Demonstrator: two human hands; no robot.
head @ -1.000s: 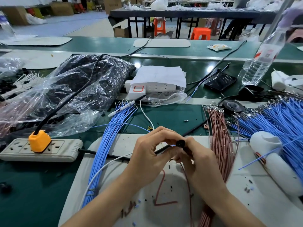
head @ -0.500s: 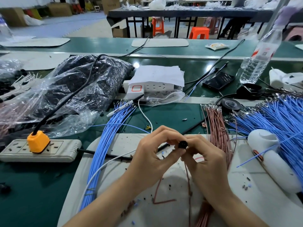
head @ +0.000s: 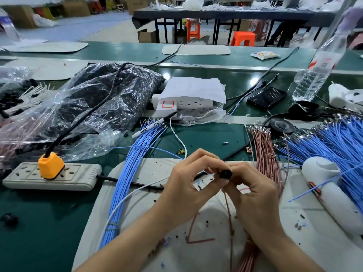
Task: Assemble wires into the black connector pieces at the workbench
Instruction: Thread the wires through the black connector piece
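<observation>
- Worktop (head: pixel 29 222), green, across the frame: as before.
- White mat (head: pixel 324 242), lower centre, flecked with insulation scraps: as before.
- Blue wire bundle (head: pixel 125 185), left of centre, and pink wire bundle (head: pixel 265 154), right of centre: neither disturbed.
- Left hand (head: pixel 188 185), centre: fingertips pinched the black connector (head: pixel 225 174) from the left, as a second earlier.
- Right hand (head: pixel 255 195), centre right: had risen from beneath to pinch the connector from the right.
- Connector, centre, held above the mat between both hands: now turned face toward the viewer, holes showing.
- Single pink wire (head: pixel 228 213), hanging below it: probably just seated, with more wires likely due.
</observation>
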